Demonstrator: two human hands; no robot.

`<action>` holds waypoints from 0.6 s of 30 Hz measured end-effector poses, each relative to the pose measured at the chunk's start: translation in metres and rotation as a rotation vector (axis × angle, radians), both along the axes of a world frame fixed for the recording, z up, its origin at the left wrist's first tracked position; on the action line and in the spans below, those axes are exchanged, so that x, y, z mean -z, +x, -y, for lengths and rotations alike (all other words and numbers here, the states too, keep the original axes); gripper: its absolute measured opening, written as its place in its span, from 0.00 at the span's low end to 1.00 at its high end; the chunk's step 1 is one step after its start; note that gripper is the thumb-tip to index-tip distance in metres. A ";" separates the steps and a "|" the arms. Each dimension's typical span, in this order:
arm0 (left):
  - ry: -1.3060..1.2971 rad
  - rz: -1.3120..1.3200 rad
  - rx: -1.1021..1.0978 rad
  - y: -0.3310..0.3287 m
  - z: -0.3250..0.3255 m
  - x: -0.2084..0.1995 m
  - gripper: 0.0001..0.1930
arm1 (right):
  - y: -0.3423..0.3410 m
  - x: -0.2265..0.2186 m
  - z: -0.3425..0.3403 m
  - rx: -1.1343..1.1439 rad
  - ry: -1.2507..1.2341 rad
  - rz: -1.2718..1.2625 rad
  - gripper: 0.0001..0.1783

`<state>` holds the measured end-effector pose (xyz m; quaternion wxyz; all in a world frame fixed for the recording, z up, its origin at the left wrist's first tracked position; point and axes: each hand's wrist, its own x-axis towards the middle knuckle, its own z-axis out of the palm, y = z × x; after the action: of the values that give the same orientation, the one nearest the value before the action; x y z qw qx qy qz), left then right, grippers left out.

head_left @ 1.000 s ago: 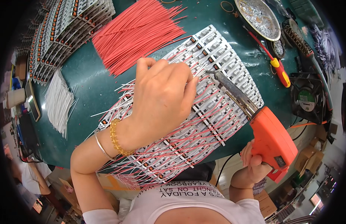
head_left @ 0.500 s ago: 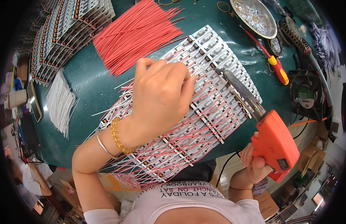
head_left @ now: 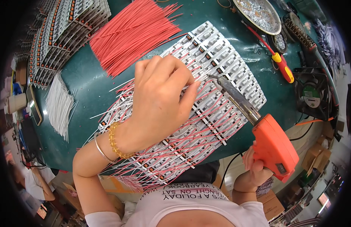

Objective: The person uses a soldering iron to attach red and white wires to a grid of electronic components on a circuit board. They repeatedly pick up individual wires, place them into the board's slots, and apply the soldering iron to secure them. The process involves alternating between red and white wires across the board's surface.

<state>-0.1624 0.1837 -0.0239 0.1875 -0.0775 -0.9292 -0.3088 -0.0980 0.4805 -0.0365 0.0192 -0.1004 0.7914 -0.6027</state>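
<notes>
Left hand [head_left: 160,92] pinching white wires [head_left: 202,77] over circuit boards [head_left: 241,72] — right hand [head_left: 257,171] wrapped round orange soldering gun [head_left: 276,145].

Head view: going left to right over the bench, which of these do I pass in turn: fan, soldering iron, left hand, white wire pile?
White wire pile → left hand → soldering iron → fan.
</notes>
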 end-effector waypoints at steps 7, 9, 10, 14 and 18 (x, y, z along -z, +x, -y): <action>-0.021 -0.031 -0.004 0.000 -0.002 0.002 0.07 | 0.001 -0.009 0.008 0.013 -0.179 0.107 0.43; -0.024 -0.028 -0.007 0.000 -0.001 0.002 0.07 | 0.000 -0.008 0.005 -0.008 -0.193 0.096 0.44; -0.026 -0.028 -0.007 0.000 -0.002 0.001 0.07 | -0.001 -0.008 0.004 -0.017 -0.200 0.089 0.44; -0.030 -0.027 -0.008 0.000 -0.002 0.001 0.07 | 0.001 -0.012 0.018 0.068 -0.200 0.126 0.45; -0.013 -0.014 -0.017 0.001 0.001 0.000 0.07 | 0.004 -0.013 0.019 0.166 -0.180 0.112 0.47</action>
<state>-0.1619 0.1832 -0.0242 0.1959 -0.0730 -0.9306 -0.3006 -0.0938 0.4617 -0.0231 0.0045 -0.0022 0.7373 -0.6756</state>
